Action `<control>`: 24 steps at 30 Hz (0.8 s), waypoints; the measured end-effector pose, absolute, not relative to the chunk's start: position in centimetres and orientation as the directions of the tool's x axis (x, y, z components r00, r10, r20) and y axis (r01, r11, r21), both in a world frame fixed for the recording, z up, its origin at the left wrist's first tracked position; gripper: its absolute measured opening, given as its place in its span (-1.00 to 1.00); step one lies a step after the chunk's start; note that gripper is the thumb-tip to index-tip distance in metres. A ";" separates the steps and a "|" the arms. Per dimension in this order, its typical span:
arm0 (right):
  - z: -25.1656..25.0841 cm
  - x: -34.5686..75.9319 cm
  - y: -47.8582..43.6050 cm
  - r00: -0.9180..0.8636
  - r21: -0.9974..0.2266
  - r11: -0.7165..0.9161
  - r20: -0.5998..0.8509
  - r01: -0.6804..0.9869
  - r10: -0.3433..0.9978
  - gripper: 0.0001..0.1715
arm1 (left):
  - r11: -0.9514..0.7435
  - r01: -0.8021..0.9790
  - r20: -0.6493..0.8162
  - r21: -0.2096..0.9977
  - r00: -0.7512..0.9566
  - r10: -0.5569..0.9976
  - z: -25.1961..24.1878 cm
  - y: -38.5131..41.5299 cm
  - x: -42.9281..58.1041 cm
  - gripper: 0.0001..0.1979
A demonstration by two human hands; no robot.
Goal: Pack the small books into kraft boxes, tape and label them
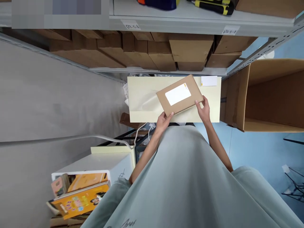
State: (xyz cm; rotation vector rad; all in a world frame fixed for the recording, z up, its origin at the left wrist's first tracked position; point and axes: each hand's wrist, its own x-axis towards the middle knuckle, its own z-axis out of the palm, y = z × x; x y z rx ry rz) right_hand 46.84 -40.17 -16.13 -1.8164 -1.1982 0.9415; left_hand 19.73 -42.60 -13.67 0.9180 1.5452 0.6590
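Observation:
A flat brown cardboard box [163, 95] with a white label [178, 94] on its upper face is held tilted over a cream tabletop [140, 95]. My left hand [163, 122] grips its near left corner, thumb on top. At the near right corner, my right hand [203, 109] pinches the edge between thumb and fingers. The fingers under the box are partly hidden. On the far right part of the tabletop lies a small white card or label [209, 81], apart from both hands.
Beyond the table a grey metal shelf [166, 25] holds several cardboard boxes [190, 49], with tools [213, 5] on its upper level. A large open carton [247, 95] stands at right. Books [80, 199] fill a white box [118, 164] at lower left, near a cable [104, 136].

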 end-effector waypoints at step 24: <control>-15.0 39.1 -44.9 0.480 -0.507 -0.559 -0.291 0.656 0.828 -0.36 | 0.265 0.761 -0.500 0.592 0.089 0.862 -15.8 -37.7 12.4 -0.60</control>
